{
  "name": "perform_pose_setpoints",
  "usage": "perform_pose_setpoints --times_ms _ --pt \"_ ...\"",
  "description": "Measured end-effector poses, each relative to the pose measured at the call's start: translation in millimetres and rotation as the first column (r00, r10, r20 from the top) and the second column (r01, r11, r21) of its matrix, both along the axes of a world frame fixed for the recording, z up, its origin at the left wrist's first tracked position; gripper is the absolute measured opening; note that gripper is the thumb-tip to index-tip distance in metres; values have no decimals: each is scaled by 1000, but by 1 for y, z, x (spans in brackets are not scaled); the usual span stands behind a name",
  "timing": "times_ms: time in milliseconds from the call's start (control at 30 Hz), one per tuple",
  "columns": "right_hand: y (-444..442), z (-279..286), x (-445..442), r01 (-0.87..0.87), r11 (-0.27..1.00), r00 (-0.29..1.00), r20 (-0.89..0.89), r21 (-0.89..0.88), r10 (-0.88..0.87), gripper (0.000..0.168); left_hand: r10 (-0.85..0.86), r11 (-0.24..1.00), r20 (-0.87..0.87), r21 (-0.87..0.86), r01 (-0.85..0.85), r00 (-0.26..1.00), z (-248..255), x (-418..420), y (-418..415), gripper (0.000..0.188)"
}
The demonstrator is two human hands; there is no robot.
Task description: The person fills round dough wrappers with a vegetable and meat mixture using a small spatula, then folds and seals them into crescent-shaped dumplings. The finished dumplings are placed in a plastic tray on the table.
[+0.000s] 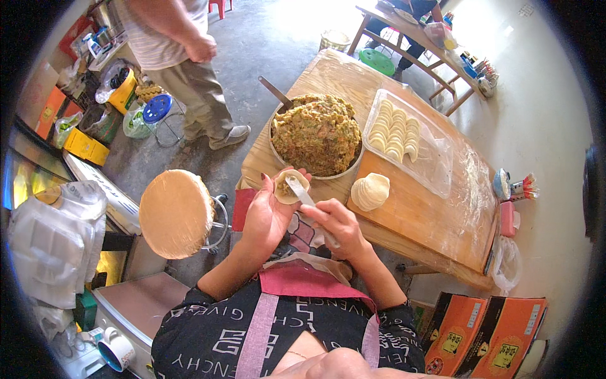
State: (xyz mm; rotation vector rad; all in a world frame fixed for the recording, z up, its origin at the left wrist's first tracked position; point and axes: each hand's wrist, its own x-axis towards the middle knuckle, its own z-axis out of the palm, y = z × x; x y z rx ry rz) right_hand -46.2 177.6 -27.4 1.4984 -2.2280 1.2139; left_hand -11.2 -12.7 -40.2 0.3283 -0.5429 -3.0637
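Observation:
A round dough wrapper (280, 194) lies across the fingers of my left hand (265, 221), with some chopped filling at its centre. My right hand (342, 227) grips a flat spreading spatula (307, 201), its blade pressed on that filling. Just beyond my hands stands a metal bowl (339, 177) heaped with chopped filling (316, 135), a flat handle (273, 91) sticking out of it. To the right sits a stack of round wrappers (370, 192). Behind it, a clear plastic tray (433, 177) holds rows of folded dumplings (395, 130).
The wooden table (326, 71) carries a floured board (440, 227). A round stool (176, 213) stands at my left, a blue stool (157, 109) farther off. Another person (189, 80) stands beyond the table's left side. Orange cartons (497, 336) lean at lower right.

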Motion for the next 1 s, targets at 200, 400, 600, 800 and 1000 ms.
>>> perform_pose_setpoints --times_ms 200,400,600,800,1000 --pt "5 -6 7 23 994 999 46 -111 -18 35 12 1000 0 -5 -12 1000 -2 -2 -3 57" --pt "-10 -2 14 462 844 468 883 -273 29 29 -43 999 24 -19 44 999 2 2 5 56" --pt "9 17 -5 572 794 459 883 -206 -101 22 3 999 72 -36 0 997 -9 10 -7 58" --pt "4 28 -48 339 935 909 217 107 -355 19 -5 999 95 -52 10 995 -6 11 -6 60" --pt "7 31 -54 243 953 900 325 180 -291 17 -73 995 110 -53 80 991 -5 14 -15 58"
